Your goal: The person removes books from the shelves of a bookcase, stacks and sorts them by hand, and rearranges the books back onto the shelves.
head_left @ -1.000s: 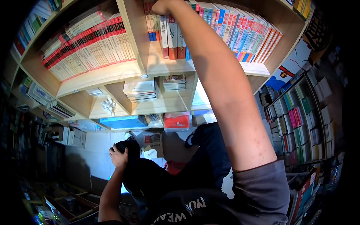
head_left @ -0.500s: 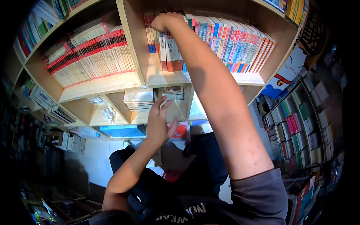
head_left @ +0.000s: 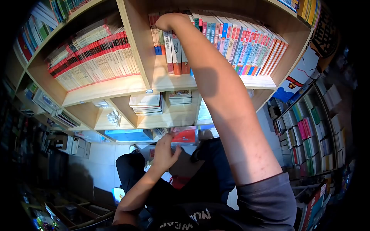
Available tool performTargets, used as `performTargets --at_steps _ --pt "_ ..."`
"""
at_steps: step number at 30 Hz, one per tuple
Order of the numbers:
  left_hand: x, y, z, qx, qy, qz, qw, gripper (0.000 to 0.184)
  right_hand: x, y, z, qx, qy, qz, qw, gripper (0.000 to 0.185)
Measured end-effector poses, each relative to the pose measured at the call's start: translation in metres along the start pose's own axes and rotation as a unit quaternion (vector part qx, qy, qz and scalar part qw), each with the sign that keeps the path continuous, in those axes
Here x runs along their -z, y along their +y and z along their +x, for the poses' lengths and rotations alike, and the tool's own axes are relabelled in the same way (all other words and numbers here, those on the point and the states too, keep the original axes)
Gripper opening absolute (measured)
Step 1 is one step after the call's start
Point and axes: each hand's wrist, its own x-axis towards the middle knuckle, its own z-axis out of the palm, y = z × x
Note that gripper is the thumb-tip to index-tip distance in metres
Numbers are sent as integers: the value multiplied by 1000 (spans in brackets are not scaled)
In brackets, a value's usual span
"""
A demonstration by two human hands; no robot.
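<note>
My right hand (head_left: 169, 22) reaches up into the shelf and rests on the tops of books at the left end of a row. Its fingers curl over the top edges and are partly hidden. Just below it stand a white-spined book (head_left: 168, 52) and a thicker book with a brown base (head_left: 176, 54). Lower down, my left hand (head_left: 163, 154) hangs in front of the bottom shelf, thumb apart and fingers stretched, with nothing visible in it. A red item in clear wrapping (head_left: 185, 136) lies just beyond its fingertips; I cannot tell whether they touch.
More upright books (head_left: 244, 46) fill the row to the right of my arm. The left compartment holds a series with red-and-white spines (head_left: 96, 57). Stacked books (head_left: 146, 104) lie below, near crumpled white plastic (head_left: 114, 117). Another bookshelf (head_left: 308, 129) stands at the right.
My left hand has dropped lower, from in front of the stacked books to near the red item. My right hand stays on the book tops. The view has shifted slightly.
</note>
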Motion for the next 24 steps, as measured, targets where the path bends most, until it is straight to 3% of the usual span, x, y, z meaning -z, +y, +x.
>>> performTargets --at_steps 6,10,12,13,15,16,24 --pt "-15 -4 -31 31 -88 -57 994 18 -4 3 7 4 -1 -1 1000 53" --pt "-47 -39 -87 91 -140 -49 985 16 -2 4 5 2 6 -3 1000 53" --pt "-57 -59 -119 225 -166 -63 958 15 5 4 -2 11 -14 4 1000 54" --pt "-61 -71 -138 225 -169 -63 958 15 7 4 -5 13 -21 7 1000 54" --pt "-71 -103 -177 327 -167 -71 927 18 9 -2 -10 -2 -23 5 1000 54" --pt "-81 -126 -198 337 -182 -52 922 20 10 -5 -12 -10 -24 5 1000 54" --pt "-82 -117 -165 354 -123 -144 916 20 4 -3 -18 1 27 -13 1000 59"
